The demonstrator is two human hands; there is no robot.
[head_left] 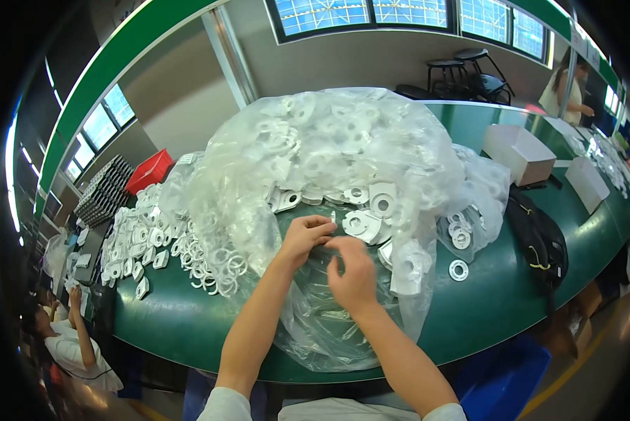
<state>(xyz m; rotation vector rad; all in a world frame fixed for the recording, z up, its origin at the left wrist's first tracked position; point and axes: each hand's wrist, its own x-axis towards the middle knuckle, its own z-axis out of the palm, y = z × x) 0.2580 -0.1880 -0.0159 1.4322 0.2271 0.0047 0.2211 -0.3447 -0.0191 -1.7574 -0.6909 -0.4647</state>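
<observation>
A big clear plastic bag [329,165] full of white plastic parts lies on the green table in front of me. At its opening, my left hand [305,238] is closed in a pinch, with a small white piece [334,217] at its fingertips. Close beside it, my right hand [351,272] has its fingers curled; it is slightly blurred, and anything inside it is hidden. Just beyond both hands lie flat white parts with round holes [360,223]. The bag's loose film spreads under my wrists.
White rings [213,266] and a heap of white parts [136,235] lie at left, near a red bin [150,170]. To the right are a smaller bag [473,196], a single ring [459,270], a black backpack [536,238] and white boxes [518,151]. Other people work at both sides.
</observation>
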